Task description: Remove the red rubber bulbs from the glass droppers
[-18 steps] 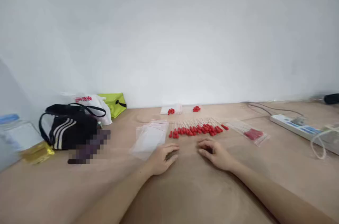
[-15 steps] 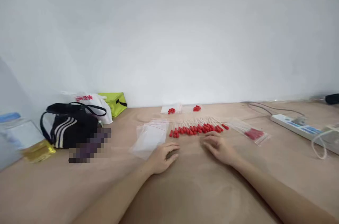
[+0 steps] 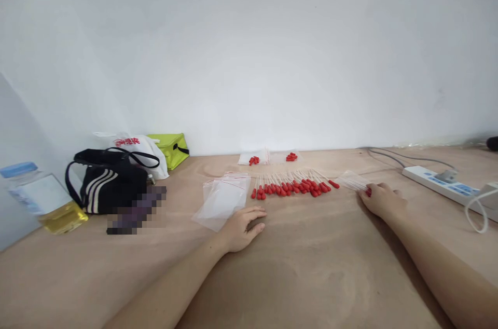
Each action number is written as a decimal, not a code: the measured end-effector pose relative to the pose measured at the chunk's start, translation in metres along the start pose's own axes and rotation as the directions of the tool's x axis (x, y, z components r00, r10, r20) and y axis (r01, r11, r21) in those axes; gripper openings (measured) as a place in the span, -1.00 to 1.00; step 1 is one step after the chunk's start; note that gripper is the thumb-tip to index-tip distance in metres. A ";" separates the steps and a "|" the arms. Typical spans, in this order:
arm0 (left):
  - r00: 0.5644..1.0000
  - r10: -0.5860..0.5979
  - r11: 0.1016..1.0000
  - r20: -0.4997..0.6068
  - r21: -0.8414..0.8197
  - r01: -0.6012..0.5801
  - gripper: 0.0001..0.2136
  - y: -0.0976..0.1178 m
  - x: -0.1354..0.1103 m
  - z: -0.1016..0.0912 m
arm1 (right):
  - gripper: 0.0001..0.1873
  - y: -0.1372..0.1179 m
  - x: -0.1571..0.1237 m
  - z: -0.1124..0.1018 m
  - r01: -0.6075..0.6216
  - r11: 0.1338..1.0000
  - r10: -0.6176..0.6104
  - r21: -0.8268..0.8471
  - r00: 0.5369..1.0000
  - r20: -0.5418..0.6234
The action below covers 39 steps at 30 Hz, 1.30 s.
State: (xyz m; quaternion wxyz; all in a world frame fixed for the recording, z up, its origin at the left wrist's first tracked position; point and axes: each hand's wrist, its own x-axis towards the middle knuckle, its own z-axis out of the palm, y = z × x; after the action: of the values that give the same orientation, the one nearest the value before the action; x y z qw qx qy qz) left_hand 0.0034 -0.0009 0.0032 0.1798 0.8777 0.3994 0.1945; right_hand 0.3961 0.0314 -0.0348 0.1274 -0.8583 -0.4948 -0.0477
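My left hand (image 3: 241, 228) rests on the table with its fingers stretched and thumb apart, holding nothing. Just beyond it lie overlapping clear zip bags (image 3: 225, 196), their near corner close to the knuckles. A row of white sticks with thick red tips (image 3: 286, 189) is spread across the middle, red ends toward me. At the right, my right hand (image 3: 383, 200) is over a clear zip bag of red-tipped sticks (image 3: 352, 181), fingers curled on its near end. Most of the red tips in that bag are hidden under the hand.
Two bags with red-tipped sticks (image 3: 253, 161) (image 3: 291, 156) lie near the wall. A white power strip (image 3: 443, 183) with cords is at the right. At the left stand a bottle of yellow liquid (image 3: 42, 199), a black bag (image 3: 112, 186), a white plastic bag (image 3: 153, 155) and a lime-green bag (image 3: 171, 150).
My right hand has moved right, from beside the row of red-tipped sticks onto the filled zip bag. My left hand has stayed in place. The view has shifted slightly.
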 end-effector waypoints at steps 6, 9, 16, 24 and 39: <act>1.000 0.022 1.000 0.002 0.008 -0.022 -0.70 -0.005 0.001 0.002 | -0.70 -0.005 0.001 0.006 0.076 0.996 -0.070 0.039 0.989 -0.132; 1.000 0.031 1.000 -0.001 -0.003 -0.031 -0.70 -0.004 0.001 0.002 | -0.73 -0.004 0.002 0.004 0.067 0.972 0.004 0.226 0.954 -0.298; 0.990 -0.016 0.989 -0.139 -0.146 -0.004 -0.73 0.000 0.002 0.001 | -0.84 -0.061 -0.048 -0.029 0.562 0.634 -0.151 0.531 0.764 -0.627; 0.894 -0.380 0.817 -0.237 -0.538 0.205 -0.58 -0.011 0.005 0.003 | -0.88 -0.142 -0.143 -0.026 0.837 0.185 -0.801 0.515 0.432 -0.415; 0.993 0.060 0.998 0.102 0.018 -0.062 -0.48 0.017 -0.004 -0.004 | -0.77 -0.151 -0.111 -0.025 0.033 0.524 -0.557 0.851 0.769 0.313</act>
State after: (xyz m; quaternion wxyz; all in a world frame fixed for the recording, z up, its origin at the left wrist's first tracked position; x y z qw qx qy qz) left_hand 0.0098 -0.0139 0.0141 0.1845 0.9002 0.3646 0.1506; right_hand 0.2107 0.0036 -0.0082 0.3433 -0.5745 -0.6195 0.4102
